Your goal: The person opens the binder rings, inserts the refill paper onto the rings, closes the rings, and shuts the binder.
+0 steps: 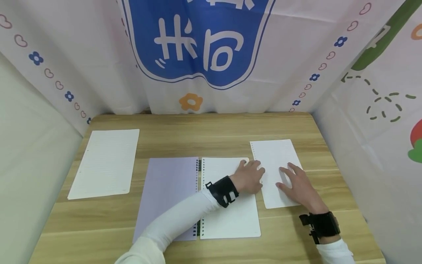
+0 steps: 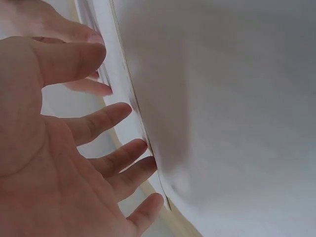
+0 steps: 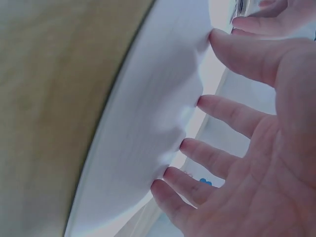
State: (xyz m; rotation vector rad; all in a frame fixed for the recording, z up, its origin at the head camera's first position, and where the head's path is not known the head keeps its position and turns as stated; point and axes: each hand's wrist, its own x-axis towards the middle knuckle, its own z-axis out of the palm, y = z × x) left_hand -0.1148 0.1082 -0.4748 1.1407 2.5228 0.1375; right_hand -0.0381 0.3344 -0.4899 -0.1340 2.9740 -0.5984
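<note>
A loose-leaf binder lies open on the table, its lilac cover (image 1: 171,183) to the left and white hole-punched pages (image 1: 230,220) to the right. My left hand (image 1: 248,177) reaches across it, fingers spread at the right edge of those pages. To the right lies a loose stack of punched white paper (image 1: 273,154), slightly tilted. On that stack my right hand (image 1: 298,185) rests with its fingertips, thumb and fingers apart. In the right wrist view, the fingertips of the right hand (image 3: 232,148) touch the paper. The left hand (image 2: 74,133) has its palm showing in the left wrist view.
A separate lined white sheet or stack (image 1: 105,165) lies at the left of the wooden table (image 1: 197,135). Behind the table hangs a printed white cloth (image 1: 108,66). More cloth (image 1: 356,154) borders the right side.
</note>
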